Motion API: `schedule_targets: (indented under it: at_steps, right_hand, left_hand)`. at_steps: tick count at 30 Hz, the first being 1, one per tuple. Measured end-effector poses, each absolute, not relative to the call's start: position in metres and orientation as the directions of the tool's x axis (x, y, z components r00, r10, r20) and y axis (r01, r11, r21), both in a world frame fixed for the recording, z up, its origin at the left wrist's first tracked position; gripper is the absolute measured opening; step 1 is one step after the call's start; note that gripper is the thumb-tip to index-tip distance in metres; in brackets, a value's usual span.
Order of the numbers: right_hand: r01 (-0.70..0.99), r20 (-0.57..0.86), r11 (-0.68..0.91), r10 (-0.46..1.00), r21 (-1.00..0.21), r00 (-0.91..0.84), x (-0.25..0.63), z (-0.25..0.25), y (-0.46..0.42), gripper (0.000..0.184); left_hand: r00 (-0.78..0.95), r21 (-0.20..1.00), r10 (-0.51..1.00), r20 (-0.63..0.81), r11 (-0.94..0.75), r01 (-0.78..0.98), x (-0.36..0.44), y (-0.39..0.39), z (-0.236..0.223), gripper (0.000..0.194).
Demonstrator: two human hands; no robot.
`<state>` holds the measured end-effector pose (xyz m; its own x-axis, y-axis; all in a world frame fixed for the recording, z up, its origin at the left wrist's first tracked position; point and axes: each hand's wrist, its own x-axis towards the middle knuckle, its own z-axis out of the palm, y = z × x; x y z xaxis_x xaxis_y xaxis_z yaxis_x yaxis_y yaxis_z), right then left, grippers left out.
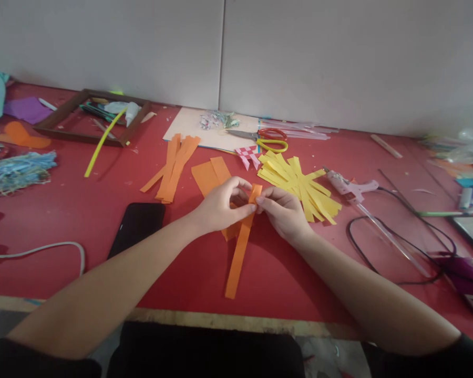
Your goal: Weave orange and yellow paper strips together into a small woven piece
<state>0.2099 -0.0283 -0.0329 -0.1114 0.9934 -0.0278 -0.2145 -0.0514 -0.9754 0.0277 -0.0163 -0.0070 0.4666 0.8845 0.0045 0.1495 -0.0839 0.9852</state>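
Note:
Between my two hands is an orange paper strip (pixel 241 241), folded over at its upper end and hanging down toward the table's front. My left hand (pixel 230 205) pinches it from the left with thumb and fingers. From the right, thumb and fingertips of my right hand (pixel 281 210) grip the folded end. Wider orange paper pieces (pixel 205 177) lie behind my left hand, partly covered by it. A pile of yellow paper strips (pixel 299 184) fans out just beyond my right hand. More orange strips (pixel 175 168) lie to the left.
Scissors (pixel 260 137) and a pink woven paper piece (pixel 248 156) lie at the back. A glue gun (pixel 350 186) with a looping black cord is on the right. A black phone (pixel 137 226) lies by my left forearm. A brown frame (pixel 59 113) holds small items.

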Motion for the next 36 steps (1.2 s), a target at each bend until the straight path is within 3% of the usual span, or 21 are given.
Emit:
schedule_targets:
  at_steps: [6,10,15,23,30,36]
  right_hand:
    - [-0.045,-0.002,-0.009,0.985,-0.999,-0.174,0.213,-0.033,-0.032,0.011]
    - [0.107,0.016,0.038,0.979,-0.994,-0.205,0.211,-0.026,-0.034,0.013]
    - [0.112,0.030,0.058,0.973,-0.992,-0.231,0.210,-0.024,-0.036,0.019]
    - [0.063,0.073,0.086,0.978,-0.994,-0.195,0.212,-0.032,-0.034,0.020]
    - [-0.020,-0.031,-0.034,0.992,-0.999,-0.125,0.211,-0.024,-0.034,0.017]
    - [-0.085,-0.026,-0.040,0.987,-0.996,-0.161,0.209,-0.022,-0.035,0.015]
  left_hand:
    - [0.491,0.954,0.826,-0.277,0.298,0.036,0.030,-0.015,0.000,0.020]
    - [0.458,0.972,0.857,-0.237,0.214,0.102,0.028,-0.016,0.001,0.030]
    - [0.417,0.980,0.901,-0.122,0.043,0.194,0.025,-0.013,-0.001,0.030]
    - [0.426,0.994,0.898,-0.110,0.098,0.051,0.027,-0.011,-0.006,0.027]
    - [0.433,0.973,0.872,-0.229,0.218,0.075,0.029,-0.014,-0.003,0.014]
    - [0.467,0.974,0.857,-0.219,0.161,0.160,0.027,-0.015,0.000,0.014]
